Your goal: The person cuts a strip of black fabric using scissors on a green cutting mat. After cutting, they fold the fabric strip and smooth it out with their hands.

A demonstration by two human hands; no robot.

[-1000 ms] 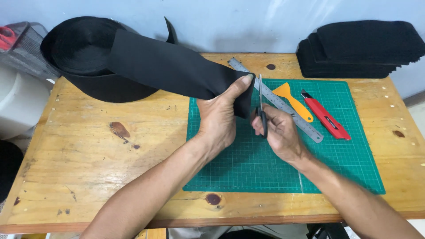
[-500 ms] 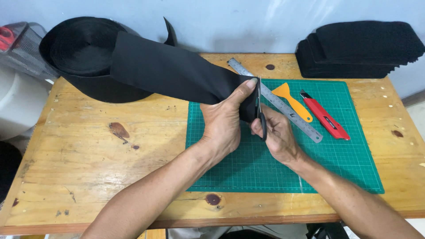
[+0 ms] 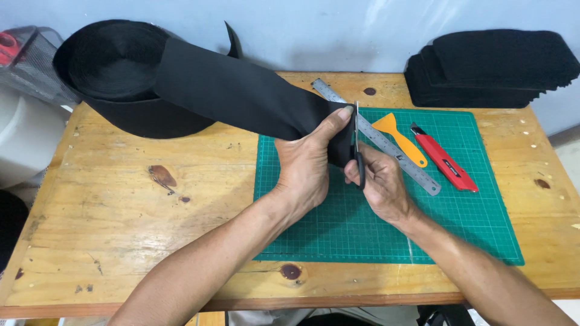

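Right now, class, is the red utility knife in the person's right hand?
No: the right hand holds scissors at the black strip, while the red utility knife lies untouched on the green cutting mat.

We see black strap webbing [image 3: 241,99], a green gridded cutting mat [image 3: 459,223], an orange scraper [image 3: 399,137], a red knife [image 3: 444,164], and a pale knotted wooden bench [image 3: 121,211].

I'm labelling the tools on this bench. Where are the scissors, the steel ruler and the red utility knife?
scissors [image 3: 357,130]: head view, on the blades above the right hand.
steel ruler [image 3: 396,154]: head view, mid-length, on the green mat.
red utility knife [image 3: 445,160]: head view, middle of its red body.
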